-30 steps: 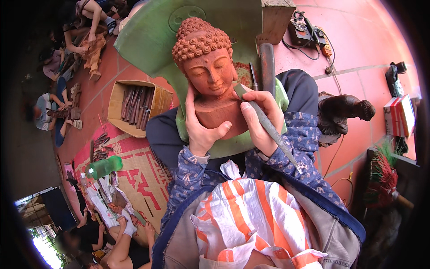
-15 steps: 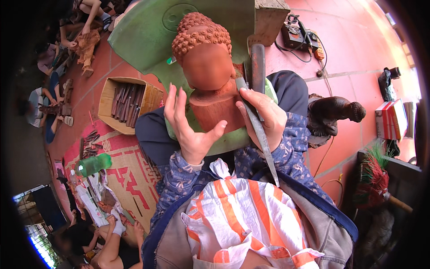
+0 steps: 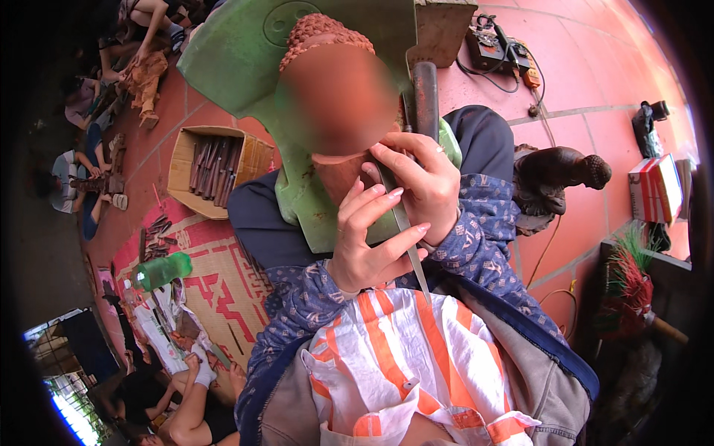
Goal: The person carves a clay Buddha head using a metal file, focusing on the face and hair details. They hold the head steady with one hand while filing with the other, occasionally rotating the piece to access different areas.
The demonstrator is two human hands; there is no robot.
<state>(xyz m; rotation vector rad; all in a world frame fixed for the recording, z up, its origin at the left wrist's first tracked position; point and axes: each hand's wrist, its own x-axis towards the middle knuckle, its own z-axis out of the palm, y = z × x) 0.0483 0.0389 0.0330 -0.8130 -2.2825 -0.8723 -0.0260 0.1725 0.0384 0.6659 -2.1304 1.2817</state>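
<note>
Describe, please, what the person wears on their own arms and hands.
Both forearms are covered by long blue sleeves with a small pale printed pattern. The left hand and right hand are bare, without gloves, with pale, fairly long fingernails.

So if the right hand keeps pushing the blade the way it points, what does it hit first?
Most likely the neck of the carved wooden head: the right hand holds the carving tool with its tip already at that spot. Depth is unclear.
</note>
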